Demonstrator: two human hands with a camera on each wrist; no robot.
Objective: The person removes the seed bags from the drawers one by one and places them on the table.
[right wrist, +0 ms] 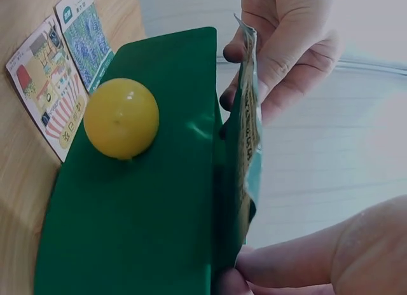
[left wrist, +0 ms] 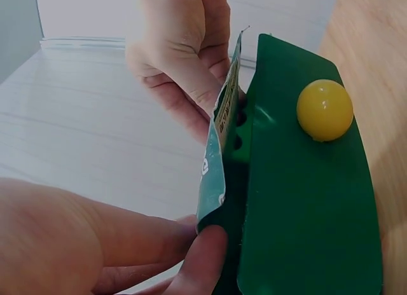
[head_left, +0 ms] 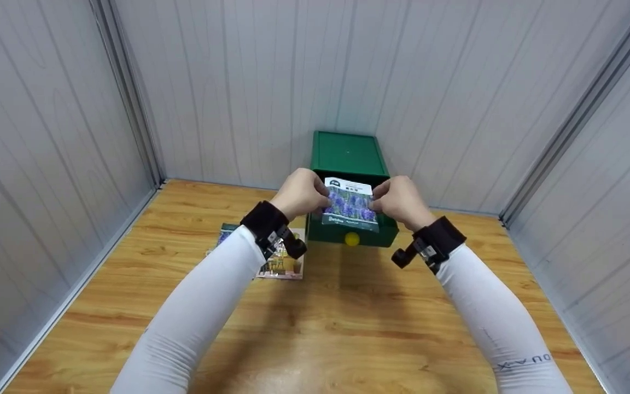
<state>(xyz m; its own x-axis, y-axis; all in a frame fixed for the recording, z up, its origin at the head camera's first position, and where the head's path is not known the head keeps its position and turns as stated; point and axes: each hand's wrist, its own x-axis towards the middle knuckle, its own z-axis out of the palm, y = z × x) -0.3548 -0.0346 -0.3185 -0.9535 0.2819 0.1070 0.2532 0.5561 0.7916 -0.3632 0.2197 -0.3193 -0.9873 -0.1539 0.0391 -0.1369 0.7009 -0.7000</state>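
Between both hands is a seed packet (head_left: pixel 350 203) with purple flowers printed on it, tilted over the pulled-out drawer (head_left: pixel 326 234) of a green box (head_left: pixel 346 153). My left hand (head_left: pixel 303 194) pinches its left edge, thumb and fingers visible in the left wrist view. At the opposite edge, my right hand (head_left: pixel 401 201) pinches it the same way. The drawer front carries a round yellow knob (left wrist: pixel 325 110). In the wrist views the packet (right wrist: pixel 249 136) stands on edge just behind the drawer front. Most of the drawer's inside is hidden.
Left of the drawer, a colourful illustrated card or packet (right wrist: pixel 51 85) lies on the wooden table (head_left: pixel 315 339) beside another purple-flower packet (right wrist: pixel 84 37). My left forearm partly covers them in the head view. Pale panel walls (head_left: pixel 249 82) enclose the table.
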